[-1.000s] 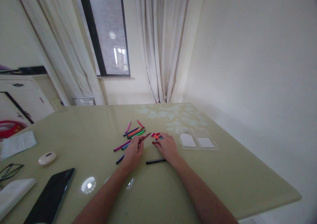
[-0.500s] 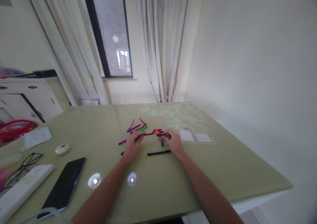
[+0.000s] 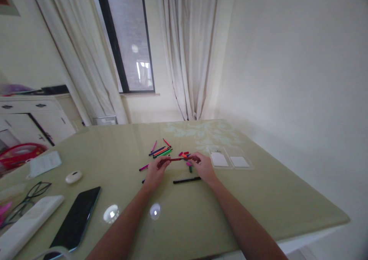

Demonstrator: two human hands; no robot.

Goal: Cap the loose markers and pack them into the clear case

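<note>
Red marker [image 3: 175, 159] held level over the middle of the table [image 3: 287, 202], uncapped, its dark tip aimed at the right hand. Nearest, on the left side of the table: black phone [image 3: 75, 218] lying flat; beside it a long white object [image 3: 31, 223], use unclear; then dark-framed glasses [image 3: 28, 197] and a small rounded white case [image 3: 73, 176]. Black pen [image 3: 186, 181] lies crosswise just this side of the hands, one end close to the right wrist. Left hand [image 3: 155, 171] pinches the marker's barrel between thumb and fingers. Right hand [image 3: 203, 168] pinches a red cap [image 3: 196, 158], mostly hidden by the fingers, in line with the tip; whether tip and cap touch, cannot tell. Green cap [image 3: 190, 169] on the table near the right fingertips; other loose caps [image 3: 181, 153] bunched just past the hands. Beyond the left hand, a loose cluster of coloured markers [image 3: 162, 152]. To the right, a clear plastic case [image 3: 234, 152] lies opened flat, white cards [image 3: 220, 159] in it. Farthest: white cabinet [image 3: 48, 124] at left, pale curtains [image 3: 189, 53], dark-framed window [image 3: 130, 41].
</note>
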